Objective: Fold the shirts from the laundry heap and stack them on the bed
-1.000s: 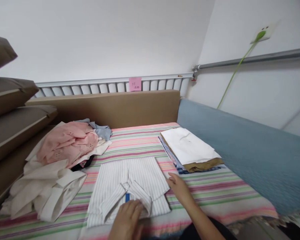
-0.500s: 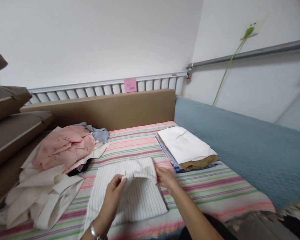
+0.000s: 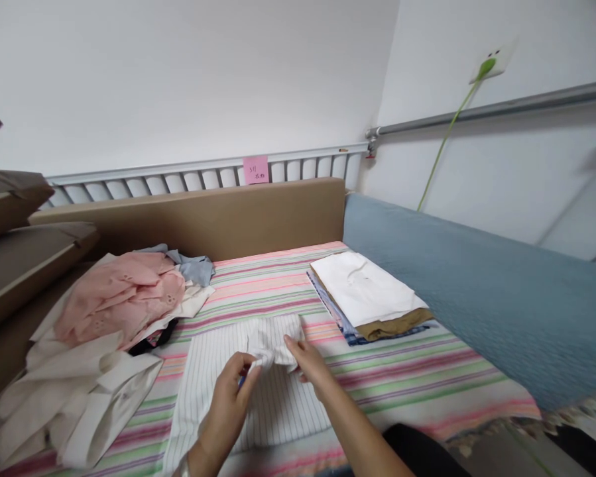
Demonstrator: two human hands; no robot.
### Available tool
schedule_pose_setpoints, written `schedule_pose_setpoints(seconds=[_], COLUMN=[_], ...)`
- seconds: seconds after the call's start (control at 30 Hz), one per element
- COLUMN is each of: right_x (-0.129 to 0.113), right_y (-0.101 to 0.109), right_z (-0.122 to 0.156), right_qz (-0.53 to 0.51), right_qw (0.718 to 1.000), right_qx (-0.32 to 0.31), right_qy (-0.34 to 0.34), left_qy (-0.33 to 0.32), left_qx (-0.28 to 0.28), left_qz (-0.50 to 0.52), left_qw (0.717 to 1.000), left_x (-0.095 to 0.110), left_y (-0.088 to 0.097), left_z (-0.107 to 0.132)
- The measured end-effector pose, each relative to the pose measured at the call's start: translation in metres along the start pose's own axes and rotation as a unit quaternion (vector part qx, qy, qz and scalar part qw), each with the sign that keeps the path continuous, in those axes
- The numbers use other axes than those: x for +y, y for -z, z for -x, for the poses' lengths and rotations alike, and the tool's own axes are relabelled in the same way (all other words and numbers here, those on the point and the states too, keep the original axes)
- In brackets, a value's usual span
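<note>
At lower centre, the left hand (image 3: 231, 384) and right hand (image 3: 306, 358) both pinch the shirt (image 3: 288, 411) where it lifts; holding these 2 grips level should limit creasing.

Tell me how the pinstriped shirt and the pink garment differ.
The pinstriped shirt is white with thin dark lines; the pink garment has no stripes.
The shirt lies mostly flat, while the pink garment is crumpled on a heap.
The left hand and right hand hold part of the shirt; neither touches the pink garment.
Both are pale cloth.
</note>
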State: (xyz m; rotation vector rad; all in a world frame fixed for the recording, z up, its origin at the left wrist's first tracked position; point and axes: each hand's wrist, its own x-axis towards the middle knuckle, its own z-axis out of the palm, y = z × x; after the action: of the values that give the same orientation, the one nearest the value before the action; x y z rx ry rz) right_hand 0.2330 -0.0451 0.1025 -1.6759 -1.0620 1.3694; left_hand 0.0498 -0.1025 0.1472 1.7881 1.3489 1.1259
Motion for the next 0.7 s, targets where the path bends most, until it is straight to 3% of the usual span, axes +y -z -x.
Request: schedule_pose_setpoints(seconds=[0.13,0.3,0.4,0.53,0.7], right_x=[0.009,0.030,0.030,0.019,0.023], right_y=[-0.003,-0.004,-0.006,-0.002,0.015], right_z=[0.009,0.027,0.021,0.002,-0.005], right_qz=[0.008,-0.143,-0.178,-0.175,-0.111], right_qw=[1.000,0.989,0.984,0.982,0.985], right_qx=[-0.004,-0.014,-0.025,-0.052,-0.091], right_qy=[0.002,0.038,0.001,-0.042,-0.098], left_qy=[-0.012,-0.036,-0.069,-0.108,-0.154], left_qx=[-0.004,-0.018,-0.047,-0.040,-0.088], left_qz=[0.002,-0.017,-0.041,-0.076,-0.144], left_qw=[1.000,0.999,0.996,0.990,0.974], left_x=[-0.003,-0.002,-0.004,-0.010,-0.015], left_y=[-0.005,-0.010,-0.014,-0.012,-0.014], left_z=[0.009,0.015,0.021,0.026,0.031])
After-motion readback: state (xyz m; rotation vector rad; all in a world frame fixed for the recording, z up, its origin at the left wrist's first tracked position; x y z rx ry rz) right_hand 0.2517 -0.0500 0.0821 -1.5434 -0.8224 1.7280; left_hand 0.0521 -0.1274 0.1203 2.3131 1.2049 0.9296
